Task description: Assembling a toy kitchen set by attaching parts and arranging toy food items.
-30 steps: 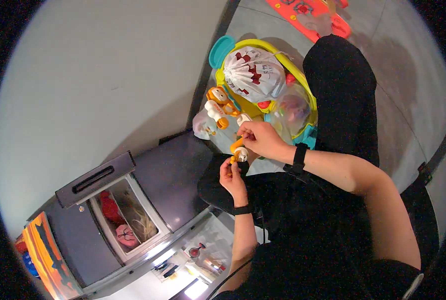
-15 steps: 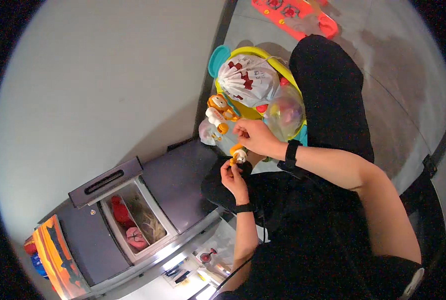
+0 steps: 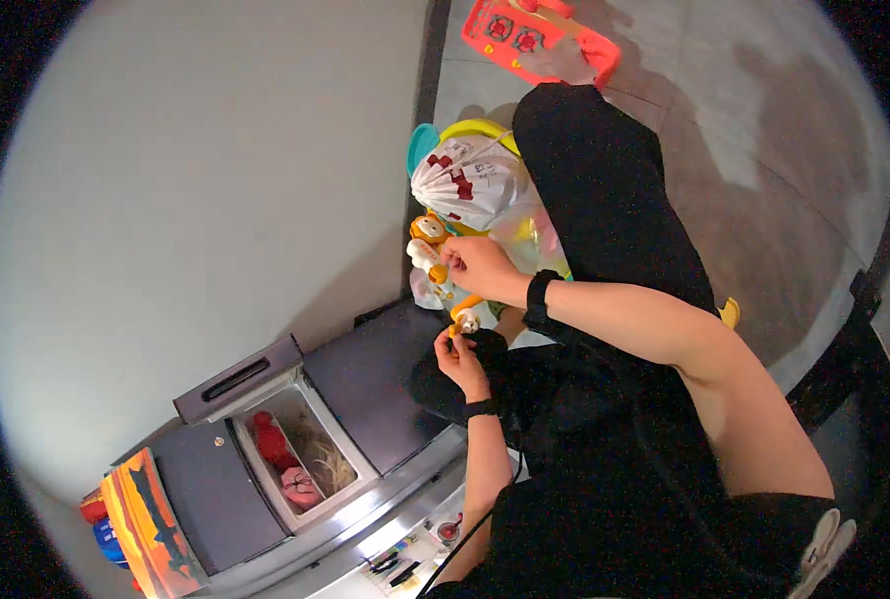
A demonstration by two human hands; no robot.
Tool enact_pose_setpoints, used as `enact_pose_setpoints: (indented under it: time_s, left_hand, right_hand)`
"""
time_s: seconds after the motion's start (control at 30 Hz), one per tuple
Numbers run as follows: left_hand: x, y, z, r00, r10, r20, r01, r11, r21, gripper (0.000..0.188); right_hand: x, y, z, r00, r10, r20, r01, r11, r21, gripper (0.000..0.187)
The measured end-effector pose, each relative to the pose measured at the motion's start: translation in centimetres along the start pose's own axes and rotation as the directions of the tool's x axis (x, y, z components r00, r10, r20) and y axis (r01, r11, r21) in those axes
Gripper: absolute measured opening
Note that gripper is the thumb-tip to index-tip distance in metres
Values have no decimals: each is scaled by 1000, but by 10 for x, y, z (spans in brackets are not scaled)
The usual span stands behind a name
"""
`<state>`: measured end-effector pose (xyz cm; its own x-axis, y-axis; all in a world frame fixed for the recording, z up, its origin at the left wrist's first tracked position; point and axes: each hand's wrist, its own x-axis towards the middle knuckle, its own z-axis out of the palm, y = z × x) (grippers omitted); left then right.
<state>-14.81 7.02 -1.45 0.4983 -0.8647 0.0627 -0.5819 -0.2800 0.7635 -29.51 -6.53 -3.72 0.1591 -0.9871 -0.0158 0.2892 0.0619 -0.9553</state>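
Observation:
My left hand (image 3: 462, 369) pinches a small orange-and-white toy (image 3: 468, 318) between thumb and fingers, low over my dark-clothed leg. Just above and beyond it is my right hand (image 3: 487, 271), its fingers curled together; whether anything is in them I cannot make out. Right beside those fingertips, against the wall side, stands an orange toy animal (image 3: 428, 228) with a pale face. A white bone-shaped part (image 3: 424, 256) and an orange ball (image 3: 437, 273) show below its head. Dark bands circle both my wrists.
A white drawstring bag (image 3: 475, 185) with dark red print sits in a yellow tub (image 3: 480, 128), beside clear plastic wrapping (image 3: 525, 235). A coral toy stove (image 3: 480, 30) lies farther off. At left, a dark grey cabinet (image 3: 375, 369) has an open compartment holding red and pink items (image 3: 298, 486).
The view has shifted. My right hand has come closer to the orange toy animal. My left hand keeps its hold on the small orange-and-white toy.

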Motion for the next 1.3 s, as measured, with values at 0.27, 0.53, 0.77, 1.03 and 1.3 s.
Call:
enact_pose_setpoints:
  time_s: [0.27,0.53,0.77,1.03,1.3]
  left_hand:
    - [-3,-1,4,1000,-6,-24,7,999,39,11]
    - [-2,-2,5,999,1,-38,1,999,39,8]
    - [0,-11,2,999,15,-51,-15,1000,1,8]
    - [0,-12,1,998,13,-62,-13,1000,12,9]
    - [-2,-2,9,997,-46,-58,47,999,22,8]
  right_hand:
    - [0,-6,-3,999,-6,-33,7,1000,29,10]
    - [0,-9,-5,999,-22,-42,24,999,43,9]
    - [0,-10,-4,1000,-15,-26,16,999,38,9]
    - [-1,-13,-5,1000,-12,-10,12,1000,21,10]
    - [-4,-8,-4,1000,-30,-7,30,1000,-4,7]
